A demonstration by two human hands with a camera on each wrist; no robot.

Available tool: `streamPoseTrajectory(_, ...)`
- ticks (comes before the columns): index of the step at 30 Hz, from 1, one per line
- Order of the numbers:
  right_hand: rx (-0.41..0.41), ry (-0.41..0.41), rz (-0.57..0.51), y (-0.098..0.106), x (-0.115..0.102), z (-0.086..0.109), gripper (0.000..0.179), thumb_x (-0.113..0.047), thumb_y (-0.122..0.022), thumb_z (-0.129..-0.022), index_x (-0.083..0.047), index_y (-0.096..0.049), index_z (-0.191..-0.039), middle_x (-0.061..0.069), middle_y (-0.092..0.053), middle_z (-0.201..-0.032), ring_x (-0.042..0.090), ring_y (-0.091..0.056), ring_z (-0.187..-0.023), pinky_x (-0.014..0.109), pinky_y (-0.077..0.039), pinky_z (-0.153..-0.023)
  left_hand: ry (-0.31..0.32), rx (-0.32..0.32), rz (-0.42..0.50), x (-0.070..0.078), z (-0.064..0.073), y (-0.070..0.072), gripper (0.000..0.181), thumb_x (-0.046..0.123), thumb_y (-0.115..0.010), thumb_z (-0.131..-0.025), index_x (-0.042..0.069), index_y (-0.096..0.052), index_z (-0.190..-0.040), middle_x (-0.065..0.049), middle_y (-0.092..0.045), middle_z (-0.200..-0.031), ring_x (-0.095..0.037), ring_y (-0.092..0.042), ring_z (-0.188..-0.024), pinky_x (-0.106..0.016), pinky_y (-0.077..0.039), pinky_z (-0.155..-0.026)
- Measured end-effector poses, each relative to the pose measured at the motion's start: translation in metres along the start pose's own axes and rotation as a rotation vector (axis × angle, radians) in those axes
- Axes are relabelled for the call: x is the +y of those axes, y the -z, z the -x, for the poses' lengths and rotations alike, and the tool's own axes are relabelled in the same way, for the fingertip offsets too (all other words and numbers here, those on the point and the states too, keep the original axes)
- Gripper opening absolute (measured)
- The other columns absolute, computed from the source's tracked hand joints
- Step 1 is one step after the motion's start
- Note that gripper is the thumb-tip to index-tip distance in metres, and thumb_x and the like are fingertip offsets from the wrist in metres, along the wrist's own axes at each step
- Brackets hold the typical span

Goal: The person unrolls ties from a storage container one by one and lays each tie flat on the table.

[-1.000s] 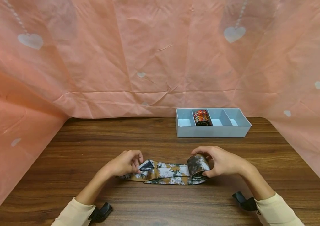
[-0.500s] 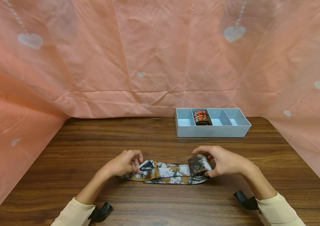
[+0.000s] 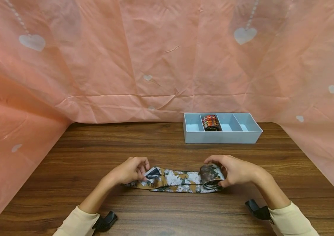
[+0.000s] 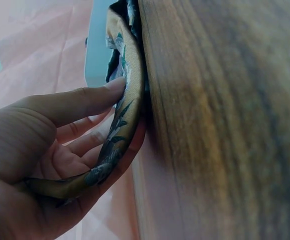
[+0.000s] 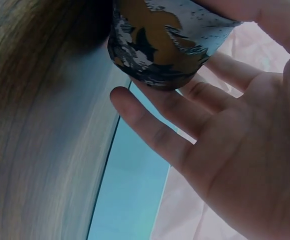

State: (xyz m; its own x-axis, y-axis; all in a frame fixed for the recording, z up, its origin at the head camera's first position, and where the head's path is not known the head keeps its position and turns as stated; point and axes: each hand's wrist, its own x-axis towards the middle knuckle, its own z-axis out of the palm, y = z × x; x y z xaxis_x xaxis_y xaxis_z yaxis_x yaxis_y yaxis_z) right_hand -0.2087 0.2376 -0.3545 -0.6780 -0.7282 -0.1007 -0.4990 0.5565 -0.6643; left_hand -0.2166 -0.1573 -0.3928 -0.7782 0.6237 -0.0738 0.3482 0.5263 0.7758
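A floral necktie (image 3: 181, 178) in white, mustard and dark green lies partly laid out on the wooden table, its right part wound into a roll (image 3: 210, 173). My left hand (image 3: 130, 170) pinches the loose end; in the left wrist view the thumb presses the tie (image 4: 130, 100) against fingers behind it, and a strip curves down into the palm. A dark lining corner (image 3: 154, 173) shows beside those fingertips. Around the roll, my right hand (image 3: 234, 171) grips with thumb in front and fingers at the back. The right wrist view shows the roll's patterned side (image 5: 160, 45) against the fingers.
Behind the hands stands a light blue divided box (image 3: 220, 137). Its second compartment from the left holds a rolled red patterned necktie (image 3: 210, 123). A pink curtain (image 3: 167, 65) with hearts hangs along the table's back and sides.
My right hand and the roll have shifted a little to the right, and slightly more of the flat tie shows. The left hand stays in place.
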Motion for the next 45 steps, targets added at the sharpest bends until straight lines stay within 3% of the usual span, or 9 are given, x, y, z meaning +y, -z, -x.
streamPoseTrajectory(3,-0.007,0.005,0.005,-0.0013,0.0015,-0.0006,0.071,0.002,-0.083,-0.071,0.003,-0.054,-0.136,0.004,-0.064,-0.111,0.007,-0.057,-0.080,0.028,-0.053,-0.068,0.001,0.001,-0.007,0.0007,-0.0002,0.0002,0.027,-0.016,-0.073,-0.082,0.000,-0.060,-0.100,-0.001,-0.065,-0.075,-0.008,-0.064,-0.070,-0.023,-0.054,-0.061)
streamPoseTrajectory(10,0.005,0.032,0.060,-0.0037,0.0023,-0.0031,0.071,-0.014,-0.090,-0.075,-0.001,-0.055,-0.136,0.003,-0.066,-0.117,0.014,-0.063,-0.103,0.033,-0.054,-0.086,0.012,0.002,-0.004,0.0014,0.0005,0.0000,0.027,-0.017,-0.072,-0.083,0.000,-0.060,-0.100,-0.001,-0.065,-0.075,-0.009,-0.064,-0.069,-0.023,-0.054,-0.061)
streamPoseTrajectory(16,0.031,0.060,0.082,-0.0062,0.0018,-0.0051,0.068,-0.019,-0.091,-0.074,0.000,-0.058,-0.131,0.000,-0.067,-0.113,0.011,-0.063,-0.098,0.032,-0.055,-0.083,0.014,0.000,-0.005,0.0005,0.0004,-0.0003,0.027,-0.016,-0.072,-0.083,0.000,-0.060,-0.101,-0.001,-0.065,-0.075,-0.009,-0.064,-0.070,-0.023,-0.054,-0.061)
streamPoseTrajectory(25,0.051,0.049,0.081,-0.0077,0.0003,-0.0085,0.059,-0.011,-0.089,-0.076,-0.002,-0.060,-0.128,-0.002,-0.068,-0.109,0.010,-0.064,-0.096,0.032,-0.056,-0.081,0.009,-0.001,-0.006,0.0004,0.0005,0.0001,0.027,-0.015,-0.073,-0.083,0.000,-0.060,-0.101,-0.001,-0.065,-0.075,-0.008,-0.064,-0.070,-0.023,-0.054,-0.061)
streamPoseTrajectory(45,0.051,0.058,0.081,-0.0030,0.0041,-0.0049,0.061,-0.009,-0.087,-0.076,-0.005,-0.059,-0.130,-0.003,-0.069,-0.113,0.011,-0.064,-0.100,0.032,-0.055,-0.084,-0.004,0.010,-0.014,0.0004,0.0000,-0.0001,0.028,-0.015,-0.074,-0.081,0.000,-0.060,-0.099,0.000,-0.065,-0.074,-0.006,-0.062,-0.068,-0.023,-0.053,-0.060)
